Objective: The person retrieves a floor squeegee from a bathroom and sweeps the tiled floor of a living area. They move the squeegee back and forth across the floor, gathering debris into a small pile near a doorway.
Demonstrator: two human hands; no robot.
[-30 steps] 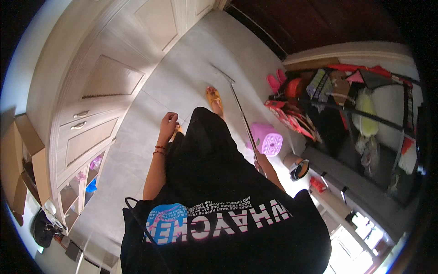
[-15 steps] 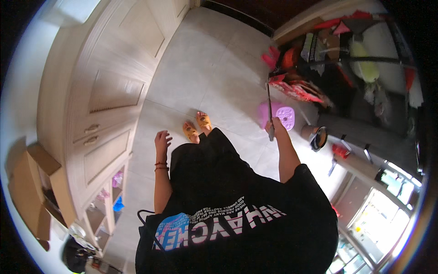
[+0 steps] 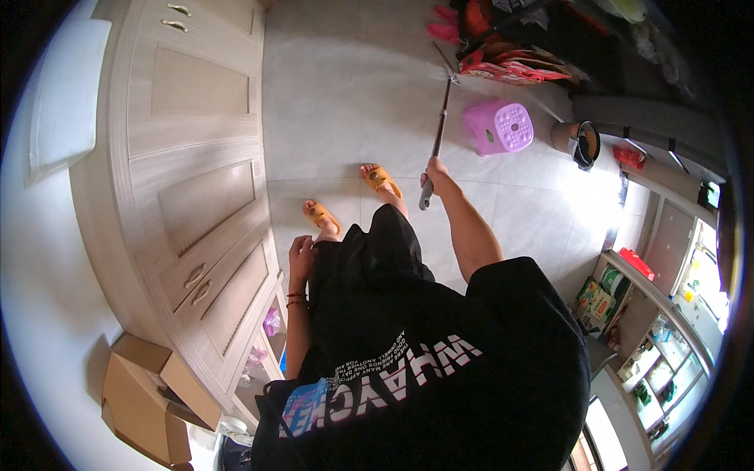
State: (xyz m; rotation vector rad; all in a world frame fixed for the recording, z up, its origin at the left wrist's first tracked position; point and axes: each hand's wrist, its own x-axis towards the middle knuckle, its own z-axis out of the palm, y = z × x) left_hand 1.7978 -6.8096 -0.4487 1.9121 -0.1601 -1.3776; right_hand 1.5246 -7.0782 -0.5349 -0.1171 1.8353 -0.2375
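Note:
My right hand [image 3: 434, 174] is wrapped round the grey grip of a long-handled pole [image 3: 441, 129] with a thin flat head, perhaps a flat mop. The pole slants away from me over the grey tiles, its head beside red paper bags [image 3: 514, 67] at the rack's foot. To the right of the pole stands a pink-purple plastic stool [image 3: 500, 127]. My left hand [image 3: 301, 255] hangs beside my black shorts, its fingers loosely bent with nothing visible in them. Orange sandals [image 3: 381, 180] are on my feet.
Pale wooden cabinets [image 3: 206, 82] line the left side. A cardboard box [image 3: 141, 392] sits at the lower left. On the right are a dark rack [image 3: 620, 71] with cluttered items, a waste bin [image 3: 564, 136], a red container [image 3: 628, 155] and shelves [image 3: 667, 353]. Pink slippers [image 3: 444, 31] lie at the far end.
My view has turned, and the cabinets and rack have shifted in it. The pole now slants farther out, its flat head visible. My left hand has come against the shorts, and my feet are wider apart.

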